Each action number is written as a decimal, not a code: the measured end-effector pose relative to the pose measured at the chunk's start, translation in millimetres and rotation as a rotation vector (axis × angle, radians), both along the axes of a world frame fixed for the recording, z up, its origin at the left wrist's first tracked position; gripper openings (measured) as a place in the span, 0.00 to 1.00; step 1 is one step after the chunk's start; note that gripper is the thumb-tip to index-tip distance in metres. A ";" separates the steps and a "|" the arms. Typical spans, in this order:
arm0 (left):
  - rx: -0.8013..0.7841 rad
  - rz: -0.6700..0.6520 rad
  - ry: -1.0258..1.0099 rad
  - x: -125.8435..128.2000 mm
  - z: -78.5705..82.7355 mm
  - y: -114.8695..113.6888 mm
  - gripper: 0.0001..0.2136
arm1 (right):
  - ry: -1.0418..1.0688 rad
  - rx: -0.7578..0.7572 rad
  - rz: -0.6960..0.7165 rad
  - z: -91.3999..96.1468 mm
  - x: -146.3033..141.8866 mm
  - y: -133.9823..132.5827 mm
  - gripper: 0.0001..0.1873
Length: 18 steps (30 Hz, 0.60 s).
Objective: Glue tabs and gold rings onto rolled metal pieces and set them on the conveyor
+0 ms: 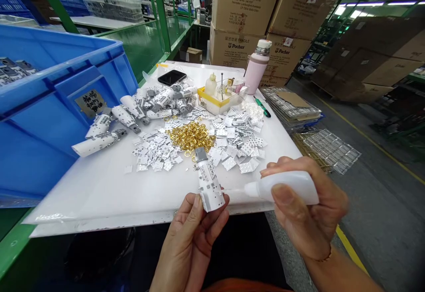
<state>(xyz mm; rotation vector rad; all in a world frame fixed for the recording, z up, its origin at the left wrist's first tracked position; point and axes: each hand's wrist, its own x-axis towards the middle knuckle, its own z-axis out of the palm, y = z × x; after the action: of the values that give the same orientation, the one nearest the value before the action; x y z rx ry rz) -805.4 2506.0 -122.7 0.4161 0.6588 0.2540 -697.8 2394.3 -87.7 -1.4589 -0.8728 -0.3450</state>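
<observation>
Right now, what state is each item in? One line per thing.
Squeeze bottle: tipped sideways in the right hand, nozzle toward the part
Cylindrical part: tilted, held in the left hand
Gold rings: loose heap
White plates: scattered loose
Phone: lying flat, screen dark
Pink flask: upright, capped
Blue bin: open-topped, parts inside
Cardboard boxes: stacked

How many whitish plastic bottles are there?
2 visible: a squeeze bottle in the right hand and a smaller bottle in the yellow-rimmed tray; others may be hidden.
</observation>
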 end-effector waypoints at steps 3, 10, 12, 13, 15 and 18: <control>-0.009 0.016 0.011 0.9 -0.3 -0.2 0.07 | -0.005 -0.004 0.002 0.4 -0.3 -0.4 0.04; -0.025 0.019 0.027 -0.7 0.9 -3.4 0.06 | 0.013 -0.007 -0.002 -0.2 -1.2 -1.1 0.04; -0.019 0.017 0.033 -1.2 1.8 -3.7 0.06 | 0.014 0.001 0.001 -0.6 -2.3 -3.6 0.04; -0.015 0.016 0.035 -1.4 2.4 -3.7 0.06 | 0.015 0.006 -0.006 -0.9 -3.0 -5.6 0.05; -0.004 0.022 0.044 -1.8 3.7 -3.9 0.07 | -0.003 0.020 -0.041 -1.6 -4.5 -10.1 0.05; 0.003 0.022 0.060 -2.0 5.8 -4.7 0.08 | -0.030 0.003 -0.090 -2.3 -6.4 -15.5 0.06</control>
<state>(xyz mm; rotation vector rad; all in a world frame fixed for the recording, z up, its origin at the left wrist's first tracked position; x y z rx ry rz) -807.4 2501.3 -116.9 0.4203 0.7219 0.2641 -704.3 2378.8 -90.0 -1.4966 -0.8317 -0.4359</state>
